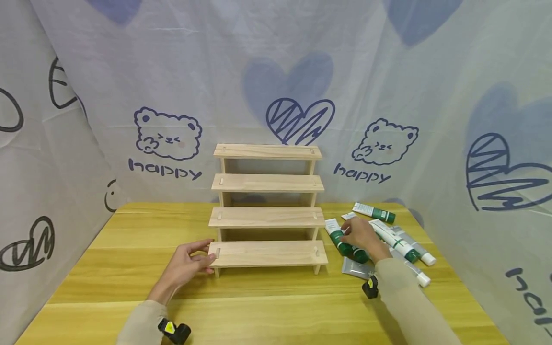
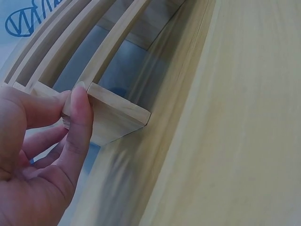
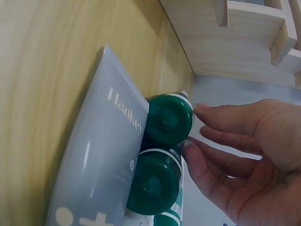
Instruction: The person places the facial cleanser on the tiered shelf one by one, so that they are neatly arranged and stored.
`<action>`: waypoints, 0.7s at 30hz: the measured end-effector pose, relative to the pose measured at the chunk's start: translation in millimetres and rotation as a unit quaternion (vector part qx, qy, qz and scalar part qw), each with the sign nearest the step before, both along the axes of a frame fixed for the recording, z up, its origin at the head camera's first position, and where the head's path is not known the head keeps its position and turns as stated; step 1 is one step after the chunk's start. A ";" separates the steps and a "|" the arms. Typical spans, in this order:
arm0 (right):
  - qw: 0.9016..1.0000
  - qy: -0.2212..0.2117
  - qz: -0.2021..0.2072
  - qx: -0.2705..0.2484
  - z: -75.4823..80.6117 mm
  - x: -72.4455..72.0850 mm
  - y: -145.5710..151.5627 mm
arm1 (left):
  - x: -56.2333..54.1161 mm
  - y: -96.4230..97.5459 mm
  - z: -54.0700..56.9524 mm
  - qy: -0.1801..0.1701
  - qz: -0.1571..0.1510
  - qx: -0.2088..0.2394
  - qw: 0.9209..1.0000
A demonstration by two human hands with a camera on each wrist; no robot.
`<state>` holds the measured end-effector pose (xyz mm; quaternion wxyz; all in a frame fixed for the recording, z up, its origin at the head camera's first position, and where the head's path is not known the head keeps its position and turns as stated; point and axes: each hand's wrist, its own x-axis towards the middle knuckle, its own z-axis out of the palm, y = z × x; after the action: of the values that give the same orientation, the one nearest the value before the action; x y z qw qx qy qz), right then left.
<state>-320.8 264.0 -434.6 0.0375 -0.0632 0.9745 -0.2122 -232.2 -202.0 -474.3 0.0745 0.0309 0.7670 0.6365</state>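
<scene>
Left hand (image 1: 183, 263): pinching the left end of the bottom board (image 1: 267, 254) between thumb and fingers, left of centre in the head view.
Wooden shelf (image 1: 267, 215): standing upright with four stepped boards, mid-frame, on the wooden table (image 1: 258, 306).
Right hand (image 1: 362, 237): reaching into the tube pile, right of centre; fingertips at the nearest green-capped tube (image 1: 335, 232); firm pinch or light contact, impossible to tell.
Green-capped tube, position: lying just right of the shelf, cap toward the lower edge of the head view.
Neighbouring tube (image 3: 155, 181): beside the first, green cap lower in the right wrist view.
Grey tube (image 1: 357, 268): lying just below both caps in the head view.
Remaining tubes (image 1: 393, 239): lying loosely grouped, farther right.
Risk, grip: possible slip off the smooth, rounded cap, if held only by the fingertips.
Risk, pile: possible dragging or rolling of adjacent tubes, because of close packing around the fingers.
Risk, shelf: possible knock, if swung left too low with a tube in hand.
Risk, bottom board: possible skew or loosened joint, if pulled from one end.
</scene>
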 end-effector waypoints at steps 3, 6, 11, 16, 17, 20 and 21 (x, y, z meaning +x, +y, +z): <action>1.000 -0.004 -0.006 0.011 -0.4 -1.4 -2.7 | 0.1 0.1 -0.7 -0.002 -0.001 0.004 1.000; 1.000 -0.015 -0.017 0.021 -1.3 -2.5 -4.9 | -0.5 0.0 -2.4 -0.003 -0.002 0.009 1.000; 0.999 -0.022 -0.021 0.040 -2.6 -2.2 -6.9 | -2.2 -1.4 -6.0 0.001 -0.006 0.016 1.000; 0.998 -0.023 -0.013 0.053 -2.8 -0.8 -11.6 | -3.3 -6.4 -10.0 0.006 -0.006 0.013 1.000; 0.998 -0.023 -0.011 0.054 -2.3 -0.7 -12.5 | -3.7 -7.2 -10.6 0.006 -0.006 0.014 1.000; 0.998 -0.024 -0.006 0.051 -0.9 -0.1 -15.9 | -5.0 -9.0 -12.3 0.004 -0.007 0.015 1.000; 0.999 -0.024 -0.006 0.048 -0.6 0.1 -16.8 | -5.2 -9.4 -12.8 0.003 -0.006 0.018 1.000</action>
<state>-320.7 247.2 -435.2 0.0630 -0.0500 0.9827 -0.1666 -237.4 -211.3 -487.1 0.0755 0.0386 0.7556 0.6495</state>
